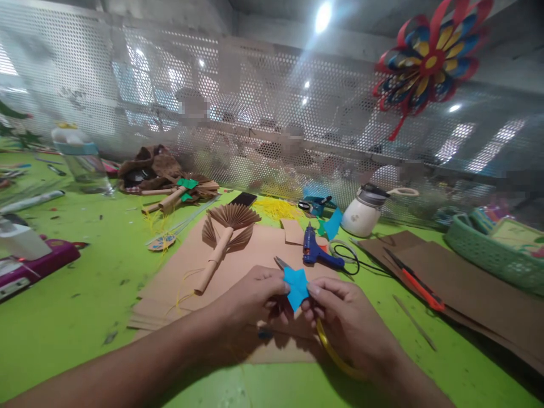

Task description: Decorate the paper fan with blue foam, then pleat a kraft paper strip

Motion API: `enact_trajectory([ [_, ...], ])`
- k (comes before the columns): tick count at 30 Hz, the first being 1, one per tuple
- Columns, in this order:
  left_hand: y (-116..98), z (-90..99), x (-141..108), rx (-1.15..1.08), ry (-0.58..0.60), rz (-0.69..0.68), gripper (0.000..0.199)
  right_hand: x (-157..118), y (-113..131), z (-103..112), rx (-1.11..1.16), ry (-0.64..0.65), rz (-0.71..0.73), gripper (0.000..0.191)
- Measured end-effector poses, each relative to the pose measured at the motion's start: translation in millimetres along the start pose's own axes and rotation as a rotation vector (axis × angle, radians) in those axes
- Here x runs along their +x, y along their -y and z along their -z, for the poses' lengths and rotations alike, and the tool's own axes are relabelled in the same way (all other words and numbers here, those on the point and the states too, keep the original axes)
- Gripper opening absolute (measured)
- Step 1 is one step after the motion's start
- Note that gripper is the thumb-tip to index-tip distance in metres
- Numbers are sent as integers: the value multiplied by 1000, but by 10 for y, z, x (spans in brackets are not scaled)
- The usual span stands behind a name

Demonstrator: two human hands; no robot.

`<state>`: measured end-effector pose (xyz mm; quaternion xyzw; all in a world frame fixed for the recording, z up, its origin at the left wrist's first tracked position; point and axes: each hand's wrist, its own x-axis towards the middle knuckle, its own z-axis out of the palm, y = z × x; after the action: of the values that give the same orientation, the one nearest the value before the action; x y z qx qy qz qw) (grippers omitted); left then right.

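A blue paper star [296,288] is pinched at its edges between my two hands. My left hand [266,292] is closed on its left side, and my right hand [340,306] is closed on its right side. Scissors [334,354] hang from my right hand by a yellow handle, with their blade tip showing beyond the star. Below are stacked brown paper sheets [170,303]. On them lies a brown paper palm shape [219,255] with a rolled trunk and pleated leaves. Just beyond my hands sits a blue glue gun [317,249].
A red-handled cutter [419,283] lies on brown sheets [467,300] at right, near a green basket [488,249]. A white jar [363,212] stands behind. At left are a purple power strip [51,263] and a clear jar [85,164]. A perforated metal screen [255,96] edges the table.
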<state>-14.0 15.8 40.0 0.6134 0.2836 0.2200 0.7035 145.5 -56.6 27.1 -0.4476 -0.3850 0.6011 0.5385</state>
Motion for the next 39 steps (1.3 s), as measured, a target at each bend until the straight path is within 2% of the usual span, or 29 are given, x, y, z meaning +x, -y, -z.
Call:
enact_trajectory([
  [5,25,36,32,10,-68,-40,19,-4,11,16,-29,-8,-10,26],
  [11,-28,20,-20,87,-109,-65,19,-3,6,41,-60,39,42,25],
  [15,-42,33,-19,140,-161,-76,20,12,34,45,-64,-19,87,35],
  [19,-28,51,8,187,-187,-81,21,-2,43,26,-60,-69,53,40],
  [25,6,15,15,214,-195,-108,14,-45,11,-23,-533,-115,165,32],
  [27,11,6,8,219,-176,-125,15,-36,5,-25,-592,-139,205,29],
  [34,-43,21,-16,187,-170,-137,27,-33,25,5,-527,-107,188,29],
  [39,-71,19,-27,200,-165,-134,24,-46,39,-12,-460,-73,160,27],
])
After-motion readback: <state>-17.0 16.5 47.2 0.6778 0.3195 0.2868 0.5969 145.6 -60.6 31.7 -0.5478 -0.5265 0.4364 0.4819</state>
